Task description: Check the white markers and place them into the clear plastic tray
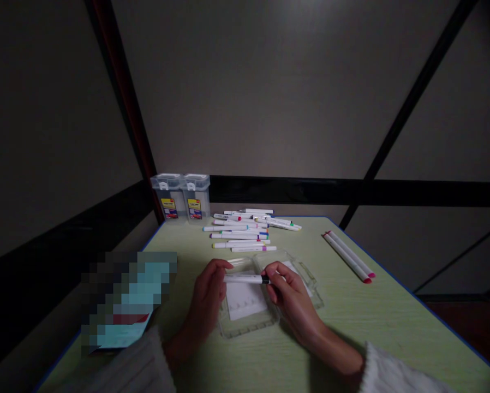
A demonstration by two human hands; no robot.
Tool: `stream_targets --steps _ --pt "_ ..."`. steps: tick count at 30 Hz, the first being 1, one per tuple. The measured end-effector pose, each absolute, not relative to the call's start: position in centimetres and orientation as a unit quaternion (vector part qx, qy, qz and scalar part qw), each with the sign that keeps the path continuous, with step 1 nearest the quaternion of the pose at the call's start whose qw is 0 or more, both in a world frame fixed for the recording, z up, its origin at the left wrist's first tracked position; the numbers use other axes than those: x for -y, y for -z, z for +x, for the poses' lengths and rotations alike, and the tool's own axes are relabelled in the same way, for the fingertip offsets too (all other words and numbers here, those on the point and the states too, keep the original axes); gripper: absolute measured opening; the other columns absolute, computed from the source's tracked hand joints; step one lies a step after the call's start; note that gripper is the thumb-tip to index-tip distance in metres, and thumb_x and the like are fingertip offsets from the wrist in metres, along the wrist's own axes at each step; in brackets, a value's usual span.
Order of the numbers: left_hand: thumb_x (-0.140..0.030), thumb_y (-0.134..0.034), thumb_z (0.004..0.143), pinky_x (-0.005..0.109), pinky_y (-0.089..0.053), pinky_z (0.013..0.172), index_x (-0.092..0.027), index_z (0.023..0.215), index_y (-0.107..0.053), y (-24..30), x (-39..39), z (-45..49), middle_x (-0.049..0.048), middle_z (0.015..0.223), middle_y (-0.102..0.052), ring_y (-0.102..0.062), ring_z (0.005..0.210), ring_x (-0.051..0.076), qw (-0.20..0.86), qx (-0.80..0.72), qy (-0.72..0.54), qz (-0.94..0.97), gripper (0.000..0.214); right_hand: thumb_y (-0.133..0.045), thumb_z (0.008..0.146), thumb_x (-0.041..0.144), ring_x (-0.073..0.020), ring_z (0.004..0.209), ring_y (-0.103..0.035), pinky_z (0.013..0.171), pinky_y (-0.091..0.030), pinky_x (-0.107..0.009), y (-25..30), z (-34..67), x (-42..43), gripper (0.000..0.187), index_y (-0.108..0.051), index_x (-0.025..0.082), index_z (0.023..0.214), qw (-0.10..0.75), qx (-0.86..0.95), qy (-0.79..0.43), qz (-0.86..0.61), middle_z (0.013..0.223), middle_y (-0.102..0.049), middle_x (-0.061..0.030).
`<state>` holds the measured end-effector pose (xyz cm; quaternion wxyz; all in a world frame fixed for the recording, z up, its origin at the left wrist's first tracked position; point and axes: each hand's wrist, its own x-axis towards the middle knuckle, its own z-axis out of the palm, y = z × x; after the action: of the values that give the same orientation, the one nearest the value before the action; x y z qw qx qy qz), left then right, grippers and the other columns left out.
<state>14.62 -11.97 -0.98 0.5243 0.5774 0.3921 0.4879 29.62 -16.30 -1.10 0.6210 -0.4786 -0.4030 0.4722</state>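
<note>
A white marker with a black band lies level between my two hands. The fingers of my left hand are closed round its left end. My right hand pinches it near the black part. Beneath both hands an open clear plastic case rests on the table, with a white paper insert in its left half and more white paper partly hidden behind my right hand. Just beyond the case lies a loose spread of white markers with caps of various colours.
Two lidded clear plastic boxes stand at the back left of the green table. Two white markers with pink-red ends lie at the right. A pixelated, blurred-out item is at the left edge. A wall rises behind the table.
</note>
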Motion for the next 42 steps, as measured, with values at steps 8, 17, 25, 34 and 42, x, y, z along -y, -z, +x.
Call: stream_targets --steps 8,17,25,34,42 --pt "-0.054 -0.04 0.081 0.019 -0.015 0.036 -0.017 0.075 -0.051 1.11 11.98 14.79 -0.006 0.055 -0.037 -0.025 0.038 0.005 0.507 -0.408 -0.488 0.582 0.039 -0.065 0.067 0.043 -0.0083 0.044 -0.029 0.044 -0.017 -0.023 0.79 29.72 16.38 0.029 -0.051 0.019 0.065 0.637 0.379 -0.482 -0.467 0.048 -0.041 0.0061" --pt "-0.047 -0.042 0.081 0.018 -0.015 0.035 -0.019 0.078 -0.05 1.15 11.9 14.81 -0.0078 0.051 -0.033 -0.025 0.037 0.006 0.502 -0.406 -0.493 0.583 0.03 -0.061 0.072 0.049 -0.0081 0.043 -0.027 0.043 -0.015 -0.024 0.94 29.81 16.36 0.034 -0.05 0.018 0.062 0.622 0.398 -0.491 -0.462 0.044 -0.039 0.0064" --pt "-0.044 -0.043 0.081 0.015 -0.02 0.036 -0.02 0.089 -0.046 0.88 12.21 14.89 -0.0098 0.054 -0.029 -0.026 0.04 0.005 0.51 -0.409 -0.507 0.562 0.025 -0.06 0.074 0.052 -0.0079 0.041 -0.026 0.043 -0.016 -0.023 1.07 29.84 16.27 0.035 -0.053 0.018 0.065 0.615 0.411 -0.488 -0.463 0.042 -0.038 0.0071" --pt "-0.045 -0.044 0.081 0.015 -0.025 0.038 -0.021 0.091 -0.047 0.98 12.43 14.86 -0.0088 0.058 -0.032 -0.03 0.043 0.006 0.515 -0.409 -0.5 0.564 0.026 -0.061 0.073 0.049 -0.0072 0.041 -0.026 0.041 -0.015 -0.022 1.01 29.95 16.18 0.034 -0.054 0.017 0.067 0.62 0.402 -0.488 -0.464 0.042 -0.038 0.0076" --pt "-0.047 -0.043 0.082 0.015 -0.024 0.039 -0.022 0.092 -0.046 0.93 12.56 14.81 -0.0082 0.061 -0.033 -0.028 0.044 0.006 0.525 -0.398 -0.491 0.57 0.028 -0.06 0.073 0.051 -0.0074 0.04 -0.027 0.04 -0.017 -0.021 1.12 30.03 16.06 0.035 -0.055 0.017 0.065 0.628 0.406 -0.475 -0.464 0.041 -0.038 0.0071"
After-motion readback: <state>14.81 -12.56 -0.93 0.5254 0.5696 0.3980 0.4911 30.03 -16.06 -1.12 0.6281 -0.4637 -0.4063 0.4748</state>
